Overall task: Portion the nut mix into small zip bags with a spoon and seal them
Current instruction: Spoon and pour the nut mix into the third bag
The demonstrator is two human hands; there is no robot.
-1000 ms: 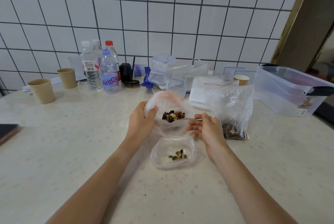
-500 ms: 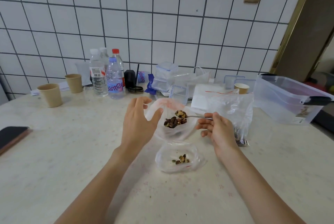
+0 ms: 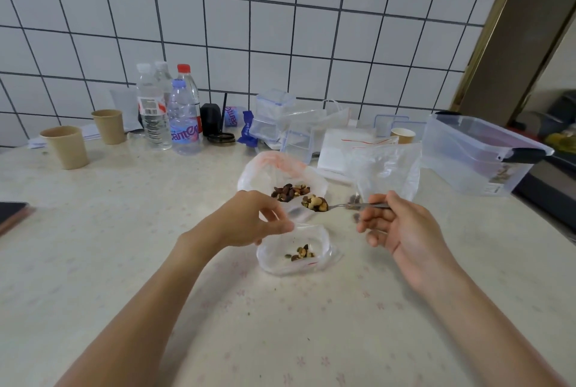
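- One heaped spoon of nut mix is in my right hand, handle pinched between thumb and fingers, the bowl hanging over the near lip of the source bag, which holds a dark pile of nuts.
- The small zip bag lies nearer me on the table, a few nuts already inside; my left hand pinches its far-left rim to hold the mouth up.
- Spill risk, as I judge it: the spoon is loaded to the brim, so any tilt on the way across would scatter nuts on the table between the two bags.
- The small bag's mouth is limp film; if my left pinch slackens, it may fold shut under the spoon.
- The source bag slumps open just beyond my left knuckles; a knock there could tip it.
- Room: bare tabletop near and left of the bags gives my forearms free travel. To the right, a big clear bag stands close behind the spoon handle, and a plastic tub sits farther right.
- Far side: bottles and paper cups, well apart from my work.
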